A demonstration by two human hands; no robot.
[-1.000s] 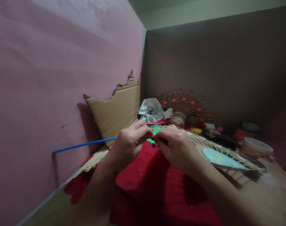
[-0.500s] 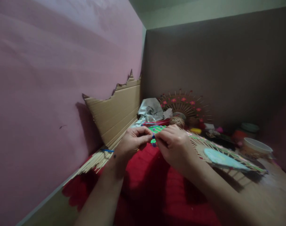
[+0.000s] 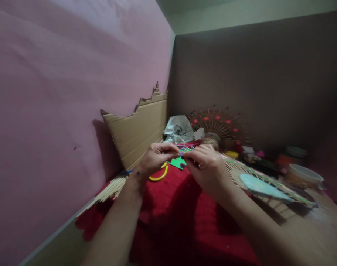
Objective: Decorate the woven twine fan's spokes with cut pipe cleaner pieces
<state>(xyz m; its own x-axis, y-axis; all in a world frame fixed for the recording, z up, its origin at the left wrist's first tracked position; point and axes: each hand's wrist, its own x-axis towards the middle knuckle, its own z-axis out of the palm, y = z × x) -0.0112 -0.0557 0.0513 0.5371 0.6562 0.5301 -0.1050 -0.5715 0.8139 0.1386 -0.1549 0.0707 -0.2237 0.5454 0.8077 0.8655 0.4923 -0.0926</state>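
Note:
My left hand (image 3: 159,157) is closed in a pinch, its fingertips meeting at a small blue piece (image 3: 181,155). What this piece is, I cannot make out. Facing it, my right hand (image 3: 208,168) is pinched on the same small piece, with the fingertips of both hands nearly touching. Just beneath them lies a green sheet (image 3: 177,164) with purple spots on it. A yellow loop-shaped handle (image 3: 159,178) shows beside my left wrist, on the red cloth (image 3: 174,214). Right of my right hand rests a stick fan piece with a light blue panel (image 3: 264,187).
Thin wooden sticks (image 3: 110,190) lie along the left wall below a leaning cardboard sheet (image 3: 138,129). At the back are a crumpled silvery bag (image 3: 179,129), a twine ball (image 3: 210,142) and a flowered stick fan (image 3: 217,118). A plastic tub (image 3: 305,175) stands at right.
My left hand has risen slightly and shifted, uncovering the yellow handle and more of the green sheet. Both hands keep pinching close together. The view has moved a little.

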